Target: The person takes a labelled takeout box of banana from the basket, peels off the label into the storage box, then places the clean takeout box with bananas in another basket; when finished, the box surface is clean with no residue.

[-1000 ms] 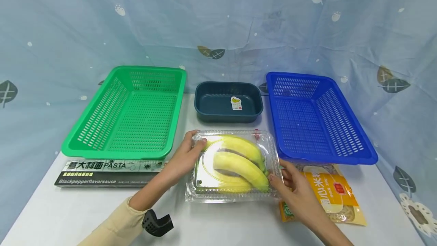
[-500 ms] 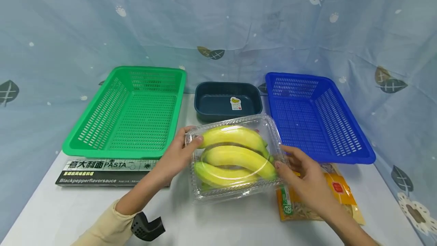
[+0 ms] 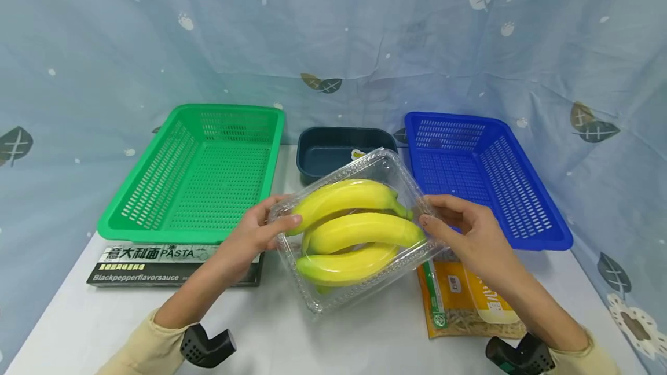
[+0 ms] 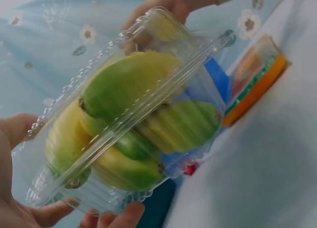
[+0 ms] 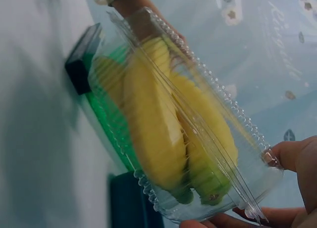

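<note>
A clear plastic clamshell box (image 3: 333,300) with several yellow bananas (image 3: 365,233) inside is held up above the table, tilted so its right side is higher. My left hand (image 3: 260,227) grips its left end, thumb on the lid and fingers under the edge. The right hand (image 3: 464,230) pinches the opposite end the same way. In the left wrist view the bananas (image 4: 133,84) show green tips through the closed lid. Seen from the right wrist, the box's beaded rim (image 5: 233,104) runs between both hands.
A green basket (image 3: 190,230) stands at the left and a blue basket (image 3: 521,242) at the right. Between them is a dark teal tray (image 3: 323,161) with a banana sticker. A black pasta box (image 3: 140,276) lies front left; an orange noodle packet (image 3: 453,300) lies front right.
The banana box has risen toward the camera and turned, its right end swinging up and away. Both hands have moved with it, keeping their hold. More of the noodle packet's left part shows.
</note>
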Available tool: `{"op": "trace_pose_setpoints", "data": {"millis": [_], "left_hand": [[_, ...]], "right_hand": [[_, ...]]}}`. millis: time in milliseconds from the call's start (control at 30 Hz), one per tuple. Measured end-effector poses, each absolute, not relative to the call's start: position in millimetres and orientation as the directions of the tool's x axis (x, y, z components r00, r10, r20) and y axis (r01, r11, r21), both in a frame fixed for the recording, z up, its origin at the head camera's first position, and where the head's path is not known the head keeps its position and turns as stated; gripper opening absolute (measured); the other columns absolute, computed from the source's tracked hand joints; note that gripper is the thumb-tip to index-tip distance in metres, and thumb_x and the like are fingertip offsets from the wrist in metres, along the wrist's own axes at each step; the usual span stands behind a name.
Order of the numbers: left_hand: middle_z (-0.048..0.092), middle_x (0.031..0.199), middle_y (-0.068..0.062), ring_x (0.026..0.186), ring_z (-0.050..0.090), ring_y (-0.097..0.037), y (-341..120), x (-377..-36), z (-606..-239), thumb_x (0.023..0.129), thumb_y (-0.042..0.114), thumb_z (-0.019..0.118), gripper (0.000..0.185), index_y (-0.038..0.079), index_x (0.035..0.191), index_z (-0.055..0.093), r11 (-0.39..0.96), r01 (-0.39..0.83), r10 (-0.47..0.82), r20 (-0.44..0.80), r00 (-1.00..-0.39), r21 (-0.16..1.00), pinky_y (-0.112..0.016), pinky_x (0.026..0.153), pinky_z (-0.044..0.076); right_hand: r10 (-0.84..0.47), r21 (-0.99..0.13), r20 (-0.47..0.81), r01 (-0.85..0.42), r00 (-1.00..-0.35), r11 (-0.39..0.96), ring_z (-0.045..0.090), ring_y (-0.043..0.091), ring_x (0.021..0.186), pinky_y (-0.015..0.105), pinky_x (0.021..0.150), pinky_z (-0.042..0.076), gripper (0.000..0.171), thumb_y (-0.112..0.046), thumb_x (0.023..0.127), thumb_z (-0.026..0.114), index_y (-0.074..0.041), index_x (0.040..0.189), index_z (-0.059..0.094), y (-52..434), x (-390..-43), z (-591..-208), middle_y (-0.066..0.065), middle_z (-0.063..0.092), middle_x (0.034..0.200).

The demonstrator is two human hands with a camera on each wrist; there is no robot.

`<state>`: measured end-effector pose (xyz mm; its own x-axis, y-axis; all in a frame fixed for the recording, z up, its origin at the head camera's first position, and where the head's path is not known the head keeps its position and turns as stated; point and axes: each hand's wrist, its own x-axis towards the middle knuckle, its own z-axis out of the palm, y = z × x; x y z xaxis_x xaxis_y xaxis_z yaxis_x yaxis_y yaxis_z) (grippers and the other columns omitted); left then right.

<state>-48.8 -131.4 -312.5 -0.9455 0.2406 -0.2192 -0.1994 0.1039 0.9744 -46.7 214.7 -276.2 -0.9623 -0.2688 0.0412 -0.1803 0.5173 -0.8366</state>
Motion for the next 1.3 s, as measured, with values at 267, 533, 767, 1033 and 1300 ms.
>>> {"op": "trace_pose_setpoints", "data": {"millis": [267, 533, 767, 1033, 1300], "left_hand": [[0.033, 0.143, -0.012, 0.116, 0.047, -0.029, -136, -44, -303, 0.086, 0.033, 0.063, 0.061, 0.010, 0.138, 0.041, 0.123, -0.163, 0.272, -0.191, -0.943, 0.979, -0.044, 0.087, 0.048], [0.027, 0.147, -0.009, 0.126, 0.037, -0.034, -145, -40, -300, 0.086, 0.033, 0.063, 0.068, 0.015, 0.144, 0.032, 0.148, -0.152, 0.330, -0.194, -0.924, 0.977, -0.055, 0.091, 0.042], [0.047, 0.127, -0.017, 0.105, 0.053, -0.036, -151, -35, -292, 0.088, 0.024, 0.058, 0.057, 0.012, 0.140, 0.038, 0.039, -0.034, 0.330, -0.045, -0.943, 0.999, -0.049, 0.081, 0.051], [0.049, 0.117, -0.023, 0.098, 0.057, -0.037, -155, -33, -280, 0.090, 0.018, 0.056, 0.049, 0.007, 0.136, 0.041, -0.038, 0.005, 0.283, 0.016, -0.959, 0.999, -0.049, 0.073, 0.053], [0.047, 0.121, -0.021, 0.101, 0.056, -0.036, -169, -32, -268, 0.092, 0.018, 0.053, 0.048, 0.010, 0.138, 0.040, -0.006, 0.024, 0.257, 0.025, -0.966, 1.000, -0.049, 0.077, 0.052]], "right_hand": [[-0.272, -0.820, 0.035, -0.184, -0.962, 0.543, 0.057, 0.011, 0.107, 0.025, 0.081, 0.051, 0.036, -0.037, 0.092, 0.057, -0.023, 0.126, 0.056, 212, -53, -255, -0.004, 0.059, 0.120], [-0.311, -0.844, 0.112, -0.256, -0.944, 0.471, 0.062, 0.014, 0.099, 0.028, 0.077, 0.053, 0.031, -0.031, 0.092, 0.060, -0.021, 0.121, 0.061, 205, -63, -242, -0.001, 0.064, 0.111], [-0.299, -0.870, 0.153, -0.272, -0.942, 0.411, 0.063, 0.018, 0.094, 0.029, 0.077, 0.053, 0.030, -0.033, 0.091, 0.061, -0.020, 0.117, 0.063, 194, -71, -230, 0.002, 0.065, 0.109], [-0.331, -0.896, 0.148, -0.269, -0.932, 0.355, 0.062, 0.021, 0.092, 0.029, 0.077, 0.053, 0.033, -0.031, 0.092, 0.060, -0.011, 0.117, 0.063, 183, -85, -223, 0.005, 0.063, 0.114], [-0.366, -0.928, 0.163, -0.268, -0.916, 0.258, 0.061, 0.023, 0.094, 0.033, 0.073, 0.054, 0.037, -0.030, 0.089, 0.064, -0.004, 0.116, 0.062, 165, -101, -215, 0.009, 0.061, 0.115]]}}
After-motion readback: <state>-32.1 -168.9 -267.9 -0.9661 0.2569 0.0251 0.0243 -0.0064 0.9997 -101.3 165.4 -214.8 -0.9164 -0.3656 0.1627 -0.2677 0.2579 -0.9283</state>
